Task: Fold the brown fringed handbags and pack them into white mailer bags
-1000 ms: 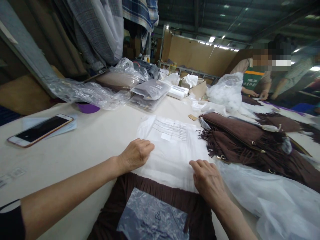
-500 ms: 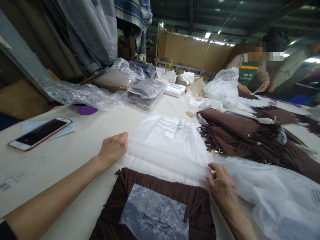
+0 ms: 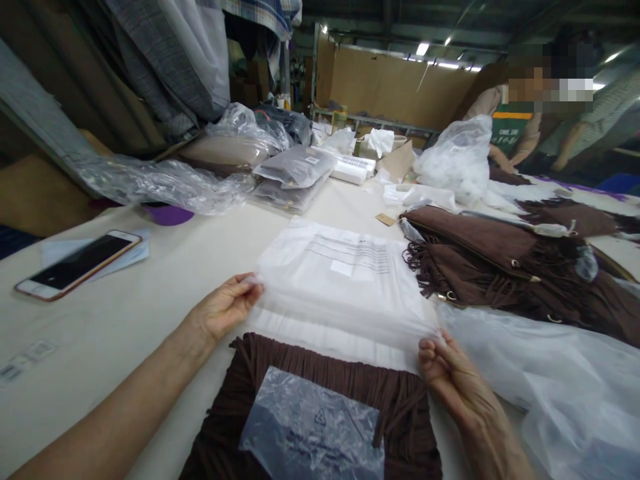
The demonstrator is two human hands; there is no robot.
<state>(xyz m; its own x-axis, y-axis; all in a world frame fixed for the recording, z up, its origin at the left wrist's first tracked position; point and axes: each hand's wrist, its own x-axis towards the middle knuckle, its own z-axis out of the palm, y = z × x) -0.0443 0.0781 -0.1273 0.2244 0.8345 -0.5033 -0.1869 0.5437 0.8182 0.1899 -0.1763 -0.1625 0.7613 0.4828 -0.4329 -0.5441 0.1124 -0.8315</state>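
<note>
A translucent plastic bag point(image 3: 345, 280) with printed lines and a small white label lies flat in front of me. My left hand point(image 3: 230, 307) pinches its near left corner, and my right hand point(image 3: 450, 373) grips the near right corner, so the near edge is stretched between them. Just below that edge lies a dark brown fringed bag point(image 3: 400, 427). On top of the fringe rests a small clear plastic packet point(image 3: 315, 420) with a recycling mark.
A phone point(image 3: 80, 263) lies on a pale blue sheet at left. Brown fringed bags point(image 3: 480, 247) and loose plastic bags point(image 3: 560, 373) cover the right side. Bagged items point(image 3: 295, 170) are stacked at the back. A co-worker point(image 3: 525, 127) stands at the far right.
Both hands have turned and closed on the plastic bag's near corners, pulling that edge taut. My right hand has shifted slightly right. The fringed bag stays in place.
</note>
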